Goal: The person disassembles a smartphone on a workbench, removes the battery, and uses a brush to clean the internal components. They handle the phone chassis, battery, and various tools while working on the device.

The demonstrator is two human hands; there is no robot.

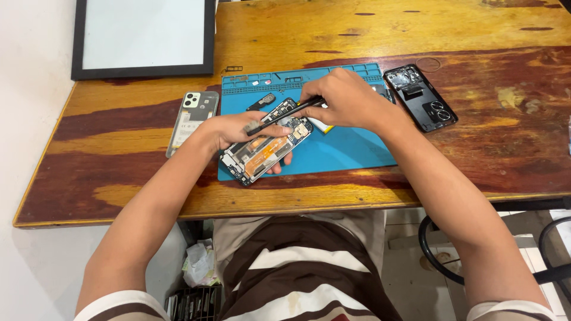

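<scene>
Table: wooden table (369, 24) is carrying the blue mat (345, 151); bare wood is lying open right of the mat and along the near edge
Frame: one black-framed white panel (143, 35) is sitting beyond the mat's left corner
Mat: one, holding the opened phone, a small dark part (262, 101) and tiny bits in its far trays
Phones: three; opened phone (267, 145) on the mat's left edge; clear-backed phone (191, 119) left of the mat; dark back cover (421, 97) right of it
Left hand (235, 129): fingers are gripping the opened phone
Right hand (345, 98): fingers are pinching a black tool (282, 115) over the opened phone
</scene>
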